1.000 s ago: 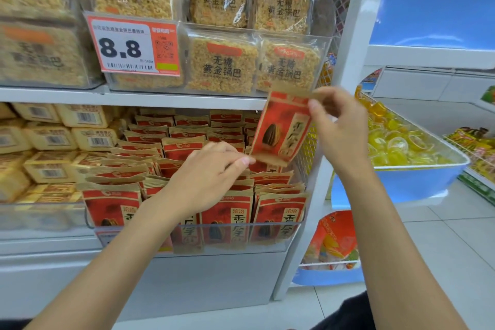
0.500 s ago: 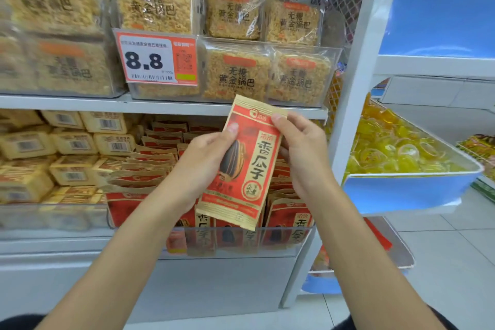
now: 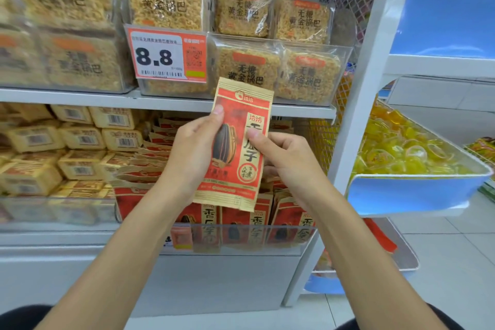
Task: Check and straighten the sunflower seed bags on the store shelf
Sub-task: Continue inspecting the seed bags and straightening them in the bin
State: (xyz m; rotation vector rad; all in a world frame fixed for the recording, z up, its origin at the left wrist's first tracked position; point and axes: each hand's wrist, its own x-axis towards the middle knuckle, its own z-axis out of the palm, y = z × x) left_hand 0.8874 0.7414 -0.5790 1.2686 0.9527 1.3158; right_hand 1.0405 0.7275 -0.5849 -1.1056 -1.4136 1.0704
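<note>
I hold one red and tan sunflower seed bag (image 3: 235, 147) upright in front of the shelf, its printed face toward me. My left hand (image 3: 192, 153) grips its left edge, thumb on the front. My right hand (image 3: 286, 158) pinches its right edge, thumb on the print. Behind and below it, several more seed bags (image 3: 150, 169) stand in rows on the lower shelf, behind a clear front rail (image 3: 241, 238).
Tan boxed snacks (image 3: 80, 139) fill the shelf's left part. Above, rice-crust packs (image 3: 249, 69) and an 8.8 price tag (image 3: 167, 55) sit in clear bins. A white upright post (image 3: 356, 104) stands right of the bags, with a blue bin of yellow sweets (image 3: 417, 190) beyond.
One second ago only my right hand held the bag high while the left rested on the shelved bags. Now both hands hold it, turned upright and facing me.
</note>
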